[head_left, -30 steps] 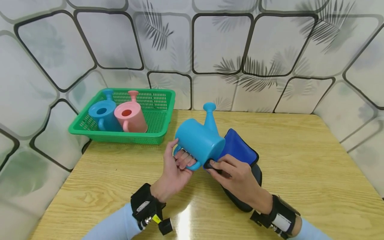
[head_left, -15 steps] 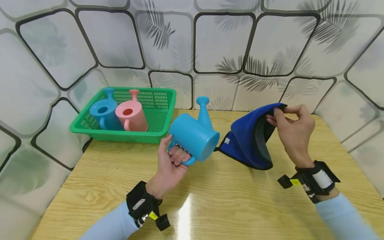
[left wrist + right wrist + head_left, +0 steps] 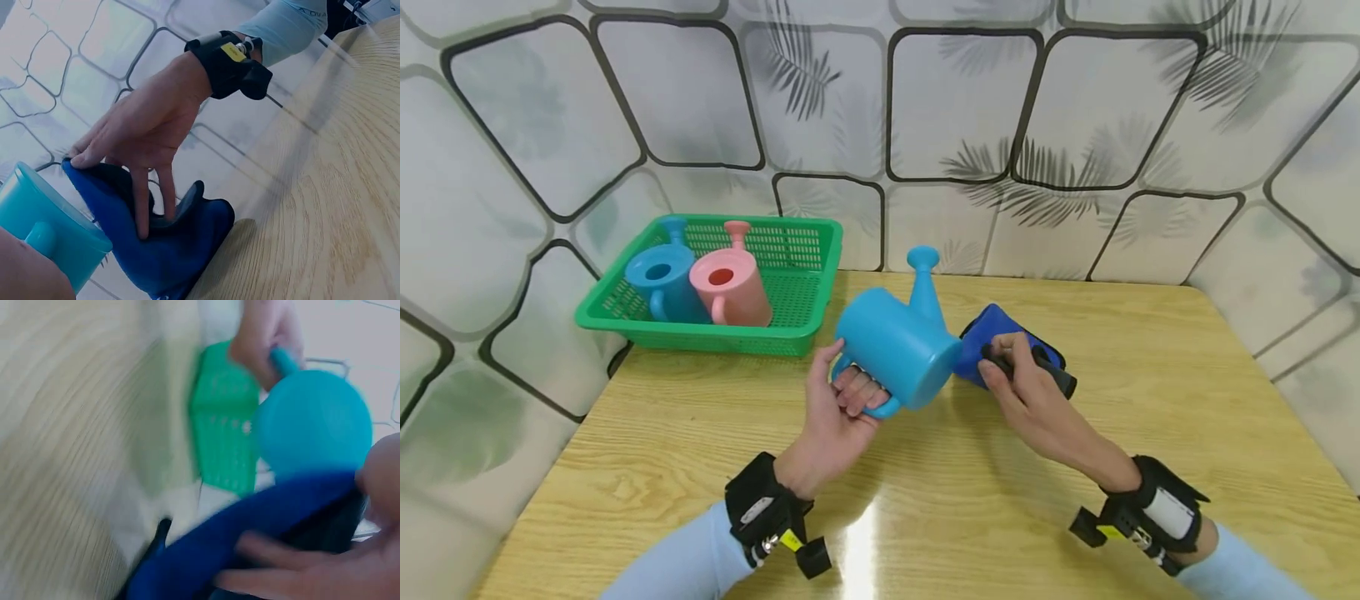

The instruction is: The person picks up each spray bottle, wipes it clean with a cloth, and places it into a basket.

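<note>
My left hand [image 3: 842, 421] grips a light-blue watering can [image 3: 895, 346] by its handle. The can is tilted above the table, spout up and base turned to the right. Just beyond that base my right hand [image 3: 1045, 404] pinches the edge of a blue cloth [image 3: 976, 340] with black trim and a dark lining. In the left wrist view the thumb side holds the upper edge of the cloth [image 3: 165, 262], while other fingers reach into its fold. The right wrist view shows the round base of the can [image 3: 315, 422] close behind the cloth, with blur.
At the back left stands a green plastic basket [image 3: 700, 339] holding a second blue watering can [image 3: 676, 292] and a pink watering can [image 3: 747, 296]. The wooden table [image 3: 692, 433] meets a patterned wall [image 3: 958, 108] at the back.
Half a second ago my right hand held the cloth spread out farther right; now it is bunched beside the can's base. My left hand keeps the can, which has shifted slightly rightward since then.
</note>
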A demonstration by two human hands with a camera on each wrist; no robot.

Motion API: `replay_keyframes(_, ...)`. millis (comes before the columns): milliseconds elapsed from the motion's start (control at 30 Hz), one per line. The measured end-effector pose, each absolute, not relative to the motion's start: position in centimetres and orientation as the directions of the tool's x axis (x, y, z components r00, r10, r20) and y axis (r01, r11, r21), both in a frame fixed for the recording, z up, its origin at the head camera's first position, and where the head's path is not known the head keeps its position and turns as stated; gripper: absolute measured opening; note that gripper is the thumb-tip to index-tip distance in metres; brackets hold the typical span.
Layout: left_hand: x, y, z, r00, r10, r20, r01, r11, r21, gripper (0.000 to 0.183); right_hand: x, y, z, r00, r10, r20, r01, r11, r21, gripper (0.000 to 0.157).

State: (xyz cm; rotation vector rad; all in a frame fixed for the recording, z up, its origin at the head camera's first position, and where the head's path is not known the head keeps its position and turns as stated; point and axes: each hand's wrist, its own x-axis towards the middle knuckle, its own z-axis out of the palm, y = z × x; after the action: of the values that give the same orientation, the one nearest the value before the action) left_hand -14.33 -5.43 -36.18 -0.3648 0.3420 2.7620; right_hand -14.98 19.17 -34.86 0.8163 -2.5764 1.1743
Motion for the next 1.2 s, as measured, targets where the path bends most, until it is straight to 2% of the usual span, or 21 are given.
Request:
replay_keyframes(133,-14.4,-5.4,-36.2,-0.913,0.278,-0.299,-0.342,-0.920,0.191,0.049,-15.4,19.3,-35.6,-0.727,-0.429,0.537,-0.686,0.497,-0.532,0.027)
replay_keyframes(300,-14.3,-5.4,-36.3,-0.910,0.280,-0.304,-0.344,-0.921,0.182,0.050,-15.6,19.2,-35.9,-0.723,-0.422,0.547,-0.691,0.433,-0.579,0.031)
replay_keyframes(500,-14.3,-5.3,-36.6,-0.909,0.281,-0.309,-0.346,-0.920,0.182,0.049,-16.1,18.6,-36.6,-0.678,-0.290,0.676,-0.722,0.439,-0.535,0.038)
replay_keyframes(567,-14.3,-5.2,-36.7,-0.907,0.281,-0.313,-0.348,-0.919,0.185,0.049,-16.1,18.5,-36.7,-0.688,-0.253,0.680,-0.715,0.400,-0.574,0.041)
replay_keyframes(667,-14.3,-5.2,-36.8,-0.905,0.275,-0.326,-0.347,-0.919,0.189,0.050,-16.1,18.7,-36.7,-0.718,-0.240,0.653,-0.691,0.353,-0.630,0.037)
replay_keyframes(833,-14.4,-5.2,-36.8,-0.910,0.273,-0.313,-0.338,-0.924,0.178,0.050,-16.7,20.5,-36.1,-0.779,-0.318,0.541,-0.623,0.491,-0.609,0.022)
replay_keyframes(933,-14.6,-5.4,-36.7,-0.919,0.263,-0.295,-0.323,-0.930,0.176,0.049,-17.2,22.1,-35.9,-0.822,-0.347,0.452,-0.564,0.605,-0.562,0.033)
replay_keyframes(1067,-14.6,-5.6,-36.8,-0.919,0.260,-0.295,-0.320,-0.930,0.178,0.049,-17.5,22.9,-36.3,-0.864,-0.284,0.415,-0.490,0.659,-0.570,0.055)
replay_keyframes(1133,-14.7,-5.6,-36.9,-0.916,0.269,-0.299,-0.330,-0.928,0.175,0.049,-17.4,22.5,-36.5,-0.850,-0.243,0.468,-0.507,0.621,-0.598,0.057)
replay_keyframes(1200,-14.7,-5.6,-37.0,-0.914,0.274,-0.298,-0.334,-0.926,0.173,0.049,-17.1,21.7,-36.7,-0.789,-0.237,0.567,-0.588,0.560,-0.584,0.056)
